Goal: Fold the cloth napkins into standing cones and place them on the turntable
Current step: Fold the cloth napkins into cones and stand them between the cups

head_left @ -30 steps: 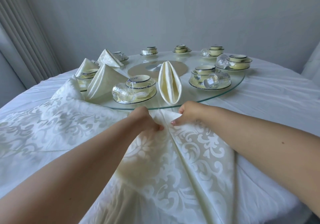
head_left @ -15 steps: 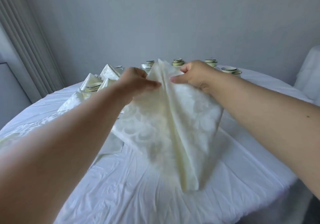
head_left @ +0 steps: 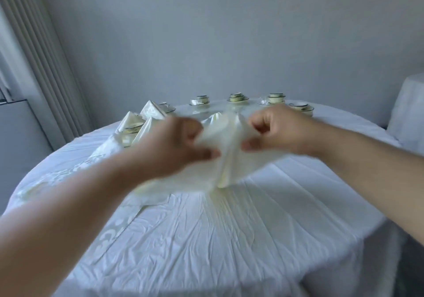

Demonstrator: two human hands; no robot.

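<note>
A cream patterned napkin (head_left: pixel 226 156) hangs in the air above the table, blurred by motion. My left hand (head_left: pixel 181 143) grips its upper left edge and my right hand (head_left: pixel 275 129) grips its upper right edge, both with curled fingers. The cloth sags between them and its lower tip almost reaches the tablecloth. Behind the hands, folded napkins (head_left: pixel 151 111) stand on the left part of the glass turntable (head_left: pixel 220 109), which is mostly hidden by my hands and the cloth.
Cups and bowls on saucers (head_left: pixel 237 97) ring the far side of the turntable. Another patterned napkin (head_left: pixel 68 175) lies flat at the left on the white tablecloth (head_left: pixel 229 239). A curtain (head_left: pixel 34 51) hangs at the left; a covered piece of furniture (head_left: pixel 408 104) stands at the right.
Both hands lifted the napkin off the table and raised it. It now hangs bunched and lower between them, and my view has tilted up and back from the table.
</note>
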